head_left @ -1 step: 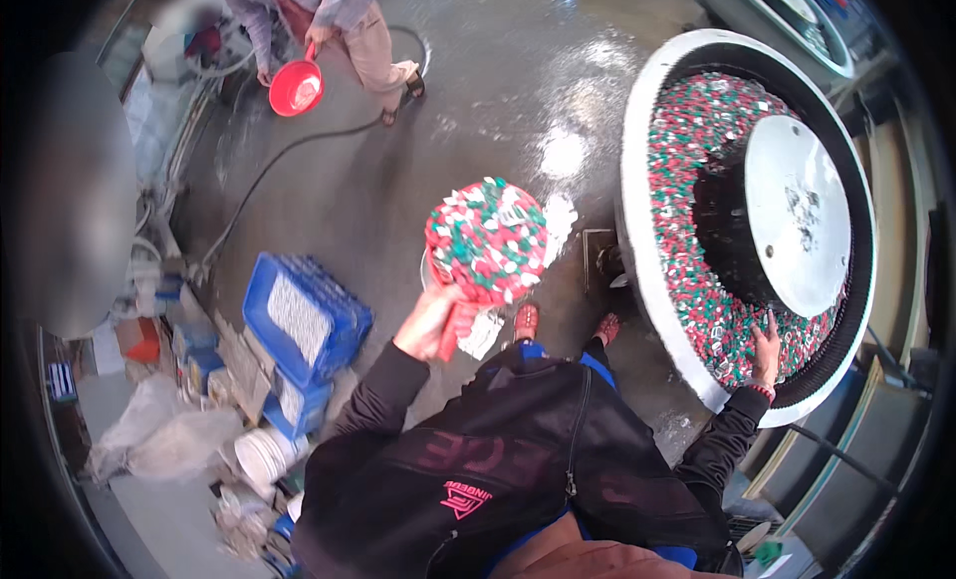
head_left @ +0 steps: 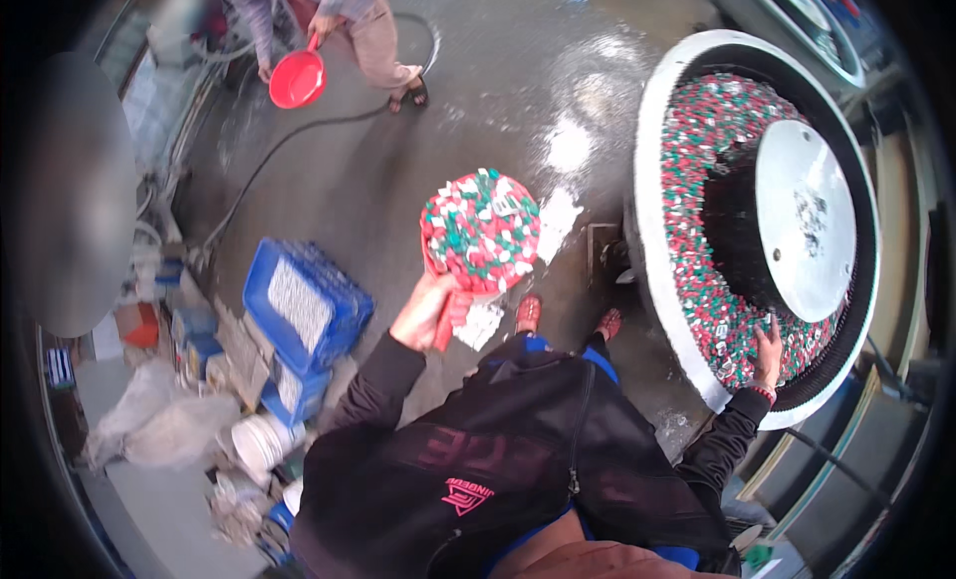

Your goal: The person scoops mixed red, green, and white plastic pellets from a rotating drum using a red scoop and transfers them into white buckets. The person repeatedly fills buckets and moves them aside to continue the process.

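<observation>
Head view: the left hand (head_left: 422, 310) grips a heaped red scoop (head_left: 429, 257) above the floor (head_left: 349, 181); the right hand (head_left: 768, 352), grasp unclear, reaches into the tub's (head_left: 652, 181) pieces (head_left: 687, 161), seemingly a gathering step; next calls for a level scoop.

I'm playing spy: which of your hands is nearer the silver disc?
Right. The right hand is just below the silver disc in view; the left hand, gripping a red scoop, is far left.
</observation>
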Tool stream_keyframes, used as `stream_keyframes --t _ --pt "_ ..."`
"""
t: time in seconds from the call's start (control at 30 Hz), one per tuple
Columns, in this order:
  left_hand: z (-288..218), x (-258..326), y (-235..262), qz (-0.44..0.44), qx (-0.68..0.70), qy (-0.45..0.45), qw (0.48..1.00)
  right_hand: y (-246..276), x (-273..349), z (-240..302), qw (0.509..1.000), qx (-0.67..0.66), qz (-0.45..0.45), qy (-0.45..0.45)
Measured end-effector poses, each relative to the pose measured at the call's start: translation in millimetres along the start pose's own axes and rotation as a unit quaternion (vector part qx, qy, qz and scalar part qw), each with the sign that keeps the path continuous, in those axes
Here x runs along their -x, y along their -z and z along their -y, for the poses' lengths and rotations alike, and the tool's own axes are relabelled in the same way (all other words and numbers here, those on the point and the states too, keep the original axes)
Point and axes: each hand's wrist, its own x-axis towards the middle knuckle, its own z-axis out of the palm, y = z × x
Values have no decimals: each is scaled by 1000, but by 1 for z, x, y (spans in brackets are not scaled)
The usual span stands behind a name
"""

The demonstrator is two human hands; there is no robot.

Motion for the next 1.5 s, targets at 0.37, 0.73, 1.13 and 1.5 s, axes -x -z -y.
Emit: stream_keyframes --t 0.37,0.73,1.13,1.5 --pt "45 -90 167 -277 -307 -308 857 23 28 57 990 -44 -17 -133" --pt "86 -169 200 -399 -658 -327 548 88 67 94 991 52 -99 -77" --pt "-59 -136 -83 -151 -436 -605 648 112 65 -36 963 -134 -210 -103" --pt "-24 -379 -403 -116 -847 -511 95 88 -146 -183 986 42 -161 -24"
